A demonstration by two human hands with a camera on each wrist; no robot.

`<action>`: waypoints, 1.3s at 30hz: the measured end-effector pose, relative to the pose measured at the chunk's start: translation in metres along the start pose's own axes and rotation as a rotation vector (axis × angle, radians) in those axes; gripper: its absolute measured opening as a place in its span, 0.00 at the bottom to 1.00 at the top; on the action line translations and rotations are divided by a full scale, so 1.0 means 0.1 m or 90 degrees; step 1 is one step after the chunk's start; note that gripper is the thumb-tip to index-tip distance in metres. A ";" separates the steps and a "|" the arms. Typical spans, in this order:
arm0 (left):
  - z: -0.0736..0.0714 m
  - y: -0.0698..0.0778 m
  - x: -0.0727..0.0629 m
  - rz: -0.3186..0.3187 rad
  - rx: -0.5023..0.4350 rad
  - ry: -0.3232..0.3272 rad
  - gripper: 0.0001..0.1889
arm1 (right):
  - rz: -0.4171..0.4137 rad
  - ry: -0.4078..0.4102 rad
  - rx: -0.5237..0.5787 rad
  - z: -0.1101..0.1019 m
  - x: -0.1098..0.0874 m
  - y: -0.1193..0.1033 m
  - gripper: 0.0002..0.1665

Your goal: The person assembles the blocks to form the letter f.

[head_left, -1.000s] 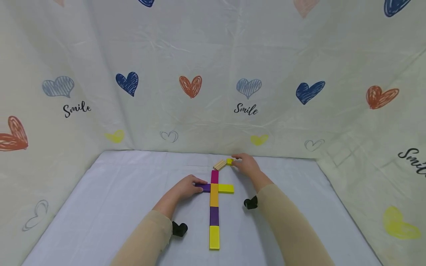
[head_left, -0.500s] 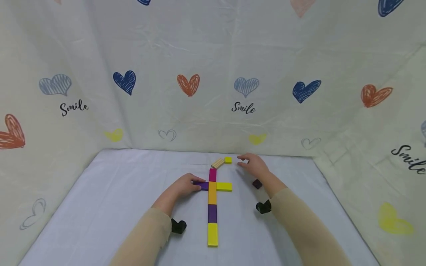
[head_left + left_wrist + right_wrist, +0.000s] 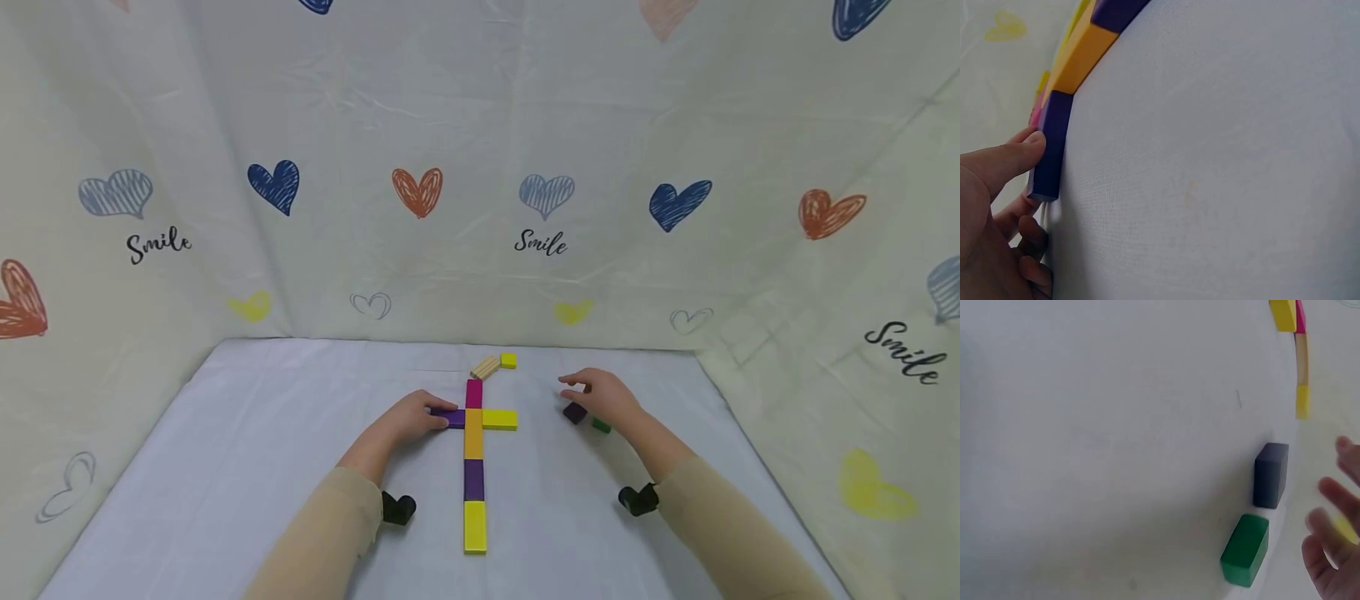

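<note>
My left hand (image 3: 409,417) pinches a purple block (image 3: 1052,147) between thumb and fingers, its end against an orange block (image 3: 473,433). A yellow block (image 3: 499,420) lies on the orange one's other side and a magenta block (image 3: 474,393) at its far end. Toward me the row continues with another purple block (image 3: 474,480) and a yellow block (image 3: 475,527). On the right, my right hand (image 3: 606,397) holds nothing, fingers parted, above the table beside a dark block (image 3: 1270,475) and a green block (image 3: 1245,550). The hand partly covers the green one in the head view.
Beyond the magenta block, a plain wooden block (image 3: 486,367) lies slanted, with a small yellow block (image 3: 508,361) at its far end. A white cloth covers the table (image 3: 225,450). A heart-printed sheet (image 3: 465,275) hangs behind it.
My right hand has left the small yellow block and moved right and nearer to me. The dark and green blocks have come into sight beneath it. My left hand keeps its hold.
</note>
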State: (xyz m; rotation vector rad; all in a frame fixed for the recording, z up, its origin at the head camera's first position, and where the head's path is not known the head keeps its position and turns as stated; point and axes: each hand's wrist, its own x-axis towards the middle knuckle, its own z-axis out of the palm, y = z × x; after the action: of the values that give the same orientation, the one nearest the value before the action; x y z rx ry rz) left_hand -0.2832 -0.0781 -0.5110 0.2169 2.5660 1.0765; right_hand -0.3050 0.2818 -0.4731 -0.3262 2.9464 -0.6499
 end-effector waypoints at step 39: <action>0.01 -0.02 0.03 0.002 0.021 0.001 0.15 | -0.143 -0.086 -0.056 0.04 -0.11 0.38 0.20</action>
State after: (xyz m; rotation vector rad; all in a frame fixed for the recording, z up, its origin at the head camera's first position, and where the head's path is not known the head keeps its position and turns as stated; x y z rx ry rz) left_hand -0.2859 -0.0775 -0.5141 0.2296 2.5868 1.0366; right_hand -0.3007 0.3168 -0.4920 -0.6891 2.8378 -0.4991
